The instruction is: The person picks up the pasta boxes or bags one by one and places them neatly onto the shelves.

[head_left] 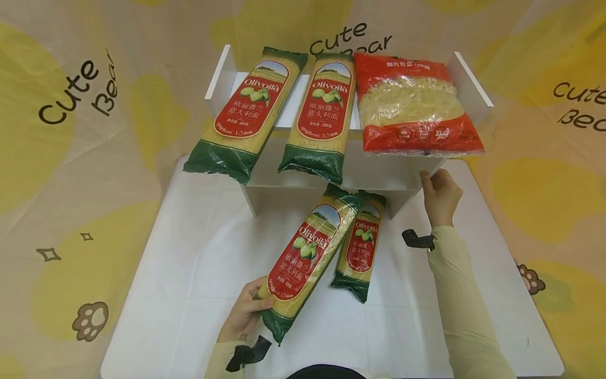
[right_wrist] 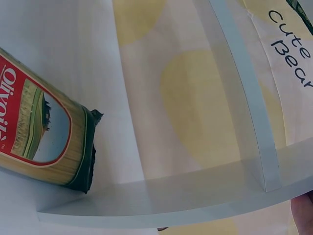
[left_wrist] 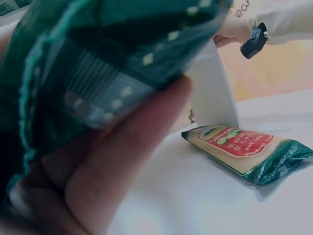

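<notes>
Near the bottom end, my left hand (head_left: 243,310) grips a spaghetti pack (head_left: 307,245) with a red label and green ends. The pack slants up and away, its far end overlapping the front of the white shelf (head_left: 379,171) in the head view. Close up in the left wrist view, its green end (left_wrist: 132,54) lies against a finger. A second spaghetti pack (head_left: 362,245) rests on the table, partly behind the held one. My right hand (head_left: 441,195) holds the shelf's right side panel with curled fingers; only a sliver of that hand (right_wrist: 303,213) shows in the right wrist view.
On the shelf's upper level lie two more spaghetti packs, one at left (head_left: 251,105) and one mid-shelf (head_left: 324,105). Beside them sits a red bag of pasta (head_left: 412,105). A white table (head_left: 180,316) carries the shelf, with a patterned yellow cloth (head_left: 94,184) behind and around.
</notes>
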A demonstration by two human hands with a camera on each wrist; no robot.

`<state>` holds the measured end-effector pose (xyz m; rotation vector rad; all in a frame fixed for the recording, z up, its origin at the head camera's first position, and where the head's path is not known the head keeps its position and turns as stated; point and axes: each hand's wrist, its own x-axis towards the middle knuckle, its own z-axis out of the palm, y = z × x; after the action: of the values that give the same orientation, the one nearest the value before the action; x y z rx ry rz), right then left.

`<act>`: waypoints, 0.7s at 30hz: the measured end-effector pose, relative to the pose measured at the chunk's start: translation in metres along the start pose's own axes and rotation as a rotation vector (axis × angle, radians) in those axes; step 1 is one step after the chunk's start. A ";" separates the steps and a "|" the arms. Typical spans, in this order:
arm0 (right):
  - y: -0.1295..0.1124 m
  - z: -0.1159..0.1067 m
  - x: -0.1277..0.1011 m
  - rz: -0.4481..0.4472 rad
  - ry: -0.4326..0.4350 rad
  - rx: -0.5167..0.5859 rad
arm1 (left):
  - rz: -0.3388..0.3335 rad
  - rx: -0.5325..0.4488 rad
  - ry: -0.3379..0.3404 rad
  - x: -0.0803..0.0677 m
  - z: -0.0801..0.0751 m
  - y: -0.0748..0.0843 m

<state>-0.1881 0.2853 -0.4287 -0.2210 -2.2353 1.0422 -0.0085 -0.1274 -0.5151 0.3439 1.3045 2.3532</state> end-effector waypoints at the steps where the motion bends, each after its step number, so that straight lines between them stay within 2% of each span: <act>1: 0.000 0.000 0.000 0.002 -0.002 -0.001 | 0.003 0.011 0.017 0.001 0.000 0.001; 6: 0.001 -0.001 0.001 -0.007 0.003 -0.013 | 0.013 0.075 0.151 0.007 0.003 0.006; 11: 0.001 -0.001 0.001 0.001 -0.001 -0.007 | 0.015 0.068 0.281 0.014 0.012 0.011; 15: 0.001 0.000 0.001 0.006 -0.008 -0.004 | -0.011 0.077 0.388 0.022 0.018 0.014; 21: 0.001 0.000 0.001 0.001 -0.006 0.003 | -0.056 0.078 0.460 0.032 0.022 0.018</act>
<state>-0.1885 0.2862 -0.4289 -0.2177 -2.2387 1.0475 -0.0320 -0.1046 -0.4878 -0.2263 1.5837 2.4229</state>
